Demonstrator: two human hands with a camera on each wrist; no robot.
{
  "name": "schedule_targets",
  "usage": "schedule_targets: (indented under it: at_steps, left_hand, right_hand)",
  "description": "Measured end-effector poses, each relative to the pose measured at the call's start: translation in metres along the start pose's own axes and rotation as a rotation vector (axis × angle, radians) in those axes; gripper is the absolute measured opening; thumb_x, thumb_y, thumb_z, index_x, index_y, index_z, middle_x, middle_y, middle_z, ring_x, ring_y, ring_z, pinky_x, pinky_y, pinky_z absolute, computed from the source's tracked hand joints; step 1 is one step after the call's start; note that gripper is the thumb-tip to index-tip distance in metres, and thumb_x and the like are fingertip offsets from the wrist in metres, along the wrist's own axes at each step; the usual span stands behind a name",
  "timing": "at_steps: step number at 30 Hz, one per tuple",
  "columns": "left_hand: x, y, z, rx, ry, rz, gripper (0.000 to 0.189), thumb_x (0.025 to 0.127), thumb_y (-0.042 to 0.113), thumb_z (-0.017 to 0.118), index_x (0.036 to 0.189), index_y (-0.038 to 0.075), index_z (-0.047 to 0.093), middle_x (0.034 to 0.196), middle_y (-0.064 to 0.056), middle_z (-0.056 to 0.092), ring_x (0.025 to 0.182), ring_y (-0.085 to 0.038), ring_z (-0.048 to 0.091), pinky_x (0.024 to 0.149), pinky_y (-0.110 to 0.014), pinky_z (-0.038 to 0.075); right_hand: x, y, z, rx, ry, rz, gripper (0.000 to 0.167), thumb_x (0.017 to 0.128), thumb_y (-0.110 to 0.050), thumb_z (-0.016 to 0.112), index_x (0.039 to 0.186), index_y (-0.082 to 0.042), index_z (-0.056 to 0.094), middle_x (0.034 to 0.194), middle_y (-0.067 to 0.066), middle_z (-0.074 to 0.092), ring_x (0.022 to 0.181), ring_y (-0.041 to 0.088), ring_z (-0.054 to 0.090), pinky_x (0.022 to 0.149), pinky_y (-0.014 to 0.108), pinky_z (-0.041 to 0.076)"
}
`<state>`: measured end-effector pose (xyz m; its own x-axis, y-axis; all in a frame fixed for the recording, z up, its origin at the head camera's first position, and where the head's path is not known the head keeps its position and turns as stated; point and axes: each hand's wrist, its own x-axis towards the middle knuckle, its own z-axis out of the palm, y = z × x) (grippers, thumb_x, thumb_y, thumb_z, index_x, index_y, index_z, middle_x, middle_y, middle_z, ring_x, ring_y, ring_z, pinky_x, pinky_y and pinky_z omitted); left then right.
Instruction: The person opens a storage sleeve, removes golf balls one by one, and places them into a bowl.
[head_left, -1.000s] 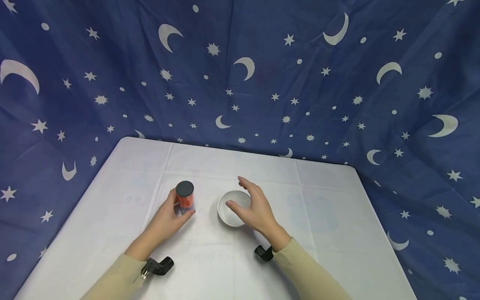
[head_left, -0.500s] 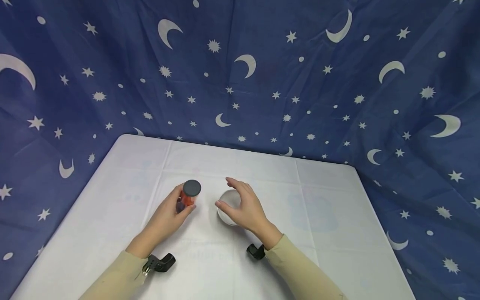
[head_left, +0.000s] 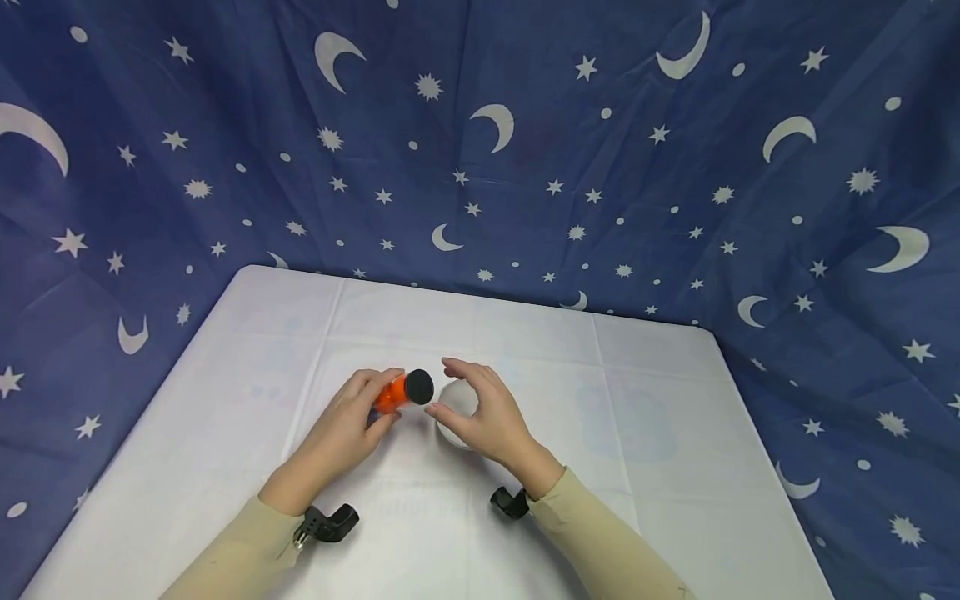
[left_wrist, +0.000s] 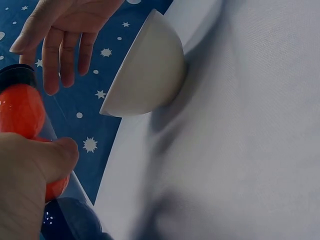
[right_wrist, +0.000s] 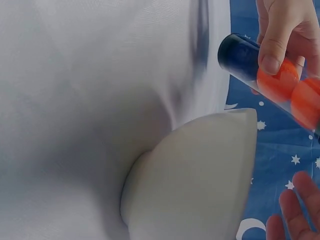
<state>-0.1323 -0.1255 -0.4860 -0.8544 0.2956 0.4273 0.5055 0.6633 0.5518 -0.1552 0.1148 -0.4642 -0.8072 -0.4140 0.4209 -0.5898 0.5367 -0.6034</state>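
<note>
My left hand grips a clear tube of balls between thumb and fingers. The tube tilts, its black lid toward my right hand. Inside are orange balls and a dark blue ball at the end away from the lid. My right hand hovers beside and over a white bowl, fingers spread from the thumb, holding nothing. Its fingertips are close to the lid. In the head view that hand partly hides the bowl, which stands upright on the table.
A white cloth covers the table. Behind and around it hangs a blue curtain with moons and stars. Black wrist cameras stick out from the left wrist and the right wrist.
My left hand has moved right and tipped the tube from upright, lid toward the bowl. My right hand has shifted slightly left over the bowl.
</note>
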Motion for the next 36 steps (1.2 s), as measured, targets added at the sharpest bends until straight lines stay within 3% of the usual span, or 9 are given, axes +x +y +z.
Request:
schedule_targets:
  at_steps: [6,14,20,27,36]
  left_hand:
    - [0.0009,0.0040,-0.0020,0.075,-0.016,0.022,0.063,0.080,0.011,0.079,0.136,0.020,0.051,0.113,-0.011,0.048,0.094,-0.028,0.050,0.082,-0.045,0.041]
    - [0.0017,0.0069,-0.0032,0.140,-0.006,0.118,0.062,0.078,0.011,0.080,0.134,0.019,0.054,0.111,-0.013,0.048,0.101,-0.032,0.047,0.090,-0.047,0.036]
    - [0.0013,0.0057,-0.0028,0.152,0.009,0.172,0.062,0.076,0.013,0.083,0.132,0.018,0.057,0.109,-0.014,0.048,0.101,-0.034,0.047,0.093,-0.051,0.033]
    - [0.0012,0.0066,-0.0031,0.165,0.005,0.189,0.063,0.075,0.013,0.083,0.133,0.017,0.058,0.108,-0.015,0.048,0.099,-0.033,0.048,0.090,-0.049,0.036]
    - [0.0006,0.0082,-0.0032,0.162,0.003,0.187,0.061,0.076,0.014,0.083,0.132,0.016,0.059,0.107,-0.014,0.048,0.095,-0.035,0.048,0.087,-0.047,0.036]
  right_hand:
    - [-0.0025,-0.0027,-0.0003,0.019,-0.011,-0.036,0.058,0.085,-0.041,0.073,0.136,-0.018,0.054,0.118,-0.001,0.063,0.111,0.012,0.055,0.093,0.034,0.045]
    - [-0.0032,-0.0028,-0.0006,0.080,-0.048,-0.093,0.049,0.086,-0.028,0.075,0.129,-0.012,0.059,0.113,-0.002,0.064,0.097,0.013,0.061,0.085,0.025,0.049]
    - [-0.0043,-0.0038,-0.0029,0.118,-0.086,-0.090,0.043,0.084,-0.018,0.075,0.123,-0.006,0.060,0.112,0.000,0.064,0.091,0.014,0.066,0.084,0.023,0.050]
    - [-0.0062,0.0000,-0.0022,0.102,-0.102,-0.155,0.049,0.083,-0.008,0.071,0.129,-0.005,0.057,0.115,0.004,0.062,0.097,0.009,0.064,0.083,0.022,0.051]
    - [-0.0066,-0.0002,-0.0030,0.116,-0.105,-0.149,0.048,0.082,-0.006,0.069,0.129,-0.004,0.057,0.116,0.005,0.062,0.099,0.008,0.064,0.083,0.021,0.050]
